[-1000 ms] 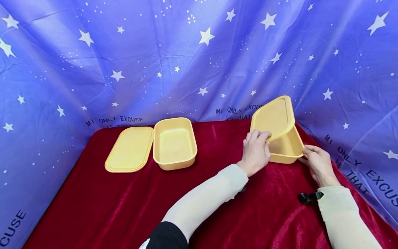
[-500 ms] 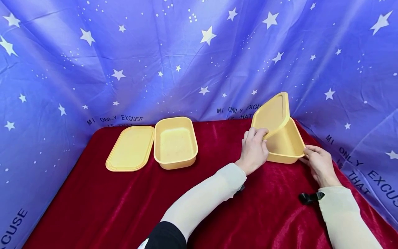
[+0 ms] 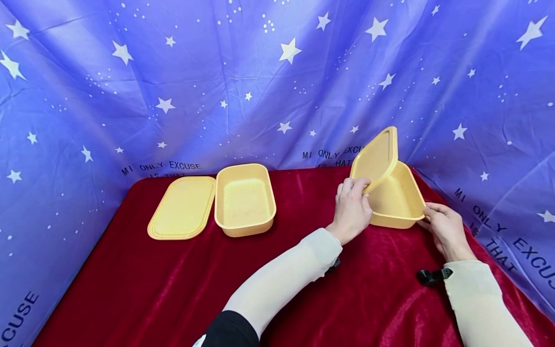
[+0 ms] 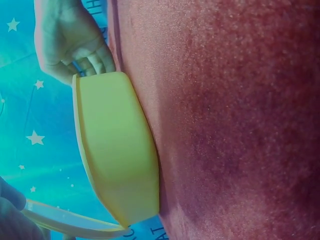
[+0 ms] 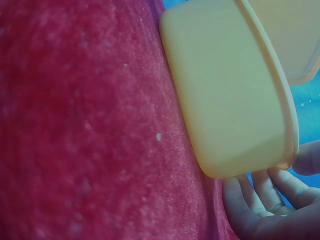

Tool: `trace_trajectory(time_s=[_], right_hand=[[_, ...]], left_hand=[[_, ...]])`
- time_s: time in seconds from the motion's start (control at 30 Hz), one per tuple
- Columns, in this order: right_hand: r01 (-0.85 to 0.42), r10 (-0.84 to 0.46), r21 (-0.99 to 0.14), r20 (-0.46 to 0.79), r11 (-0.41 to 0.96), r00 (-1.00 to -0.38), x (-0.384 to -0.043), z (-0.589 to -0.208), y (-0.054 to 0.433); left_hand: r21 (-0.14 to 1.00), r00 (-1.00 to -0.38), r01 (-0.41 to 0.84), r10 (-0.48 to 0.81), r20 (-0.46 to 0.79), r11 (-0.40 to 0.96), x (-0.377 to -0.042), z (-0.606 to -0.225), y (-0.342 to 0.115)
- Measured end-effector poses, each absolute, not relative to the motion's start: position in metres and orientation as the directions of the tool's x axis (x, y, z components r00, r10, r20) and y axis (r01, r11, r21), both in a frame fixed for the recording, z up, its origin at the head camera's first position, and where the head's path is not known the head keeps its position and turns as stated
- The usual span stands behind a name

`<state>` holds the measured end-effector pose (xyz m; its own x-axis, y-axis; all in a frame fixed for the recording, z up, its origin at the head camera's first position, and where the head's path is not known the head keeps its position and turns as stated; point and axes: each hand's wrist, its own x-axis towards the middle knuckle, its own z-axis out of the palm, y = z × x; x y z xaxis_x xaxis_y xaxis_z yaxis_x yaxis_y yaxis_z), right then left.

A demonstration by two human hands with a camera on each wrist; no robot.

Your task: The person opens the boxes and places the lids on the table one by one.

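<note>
In the head view, my left hand [image 3: 350,209] pinches the near corner of a yellow plastic lid [image 3: 374,156], which tilts up steeply over the left side of a yellow food container [image 3: 392,221]. That container sits on the red cloth with its inside showing. At its near right corner my right hand [image 3: 447,230] grips the rim, thumb on top. The right wrist view shows those fingers [image 5: 267,192] beneath the rim, against the container's wall [image 5: 225,95]. In the left wrist view the lid [image 4: 70,222] meets the rim's corner at lower left.
A second yellow container [image 3: 248,231] stands uncovered at the left, with a matching lid [image 3: 182,207] lying flat right beside it. Red velvet cloth [image 3: 173,289] covers the table. A blue curtain with white stars [image 3: 243,72] hangs close behind and along both sides.
The lid in my left hand has tilted up more steeply and shifted left, baring more of the container's inside. My right hand has stayed at the corner.
</note>
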<state>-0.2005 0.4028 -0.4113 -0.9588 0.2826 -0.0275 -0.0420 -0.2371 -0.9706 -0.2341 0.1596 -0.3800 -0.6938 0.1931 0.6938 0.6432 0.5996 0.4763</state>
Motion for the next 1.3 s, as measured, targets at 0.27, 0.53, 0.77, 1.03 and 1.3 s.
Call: trace_trajectory(time_s=[0.27,0.53,0.77,1.03,1.3], right_hand=[[-0.032,0.289,-0.975,-0.034,-0.218,-0.957,-0.200,-0.411,0.402],[-0.035,0.292,-0.977,-0.028,-0.211,-0.956,-0.200,-0.412,0.401],[-0.040,0.289,-0.976,-0.024,-0.213,-0.957,-0.200,-0.413,0.402],[-0.047,0.290,-0.973,-0.022,-0.228,-0.957,-0.200,-0.413,0.402],[-0.038,0.291,-0.976,-0.026,-0.213,-0.956,-0.200,-0.414,0.403]], left_hand=[[0.515,-0.702,0.643,0.168,0.692,0.567,-0.235,-0.380,0.157],[0.588,-0.740,0.615,0.126,0.661,0.525,-0.235,-0.380,0.155],[0.629,-0.765,0.588,0.096,0.637,0.509,-0.236,-0.379,0.153],[0.648,-0.758,0.593,0.060,0.650,0.479,-0.240,-0.379,0.149],[0.688,-0.772,0.586,0.036,0.635,0.428,-0.242,-0.380,0.146]])
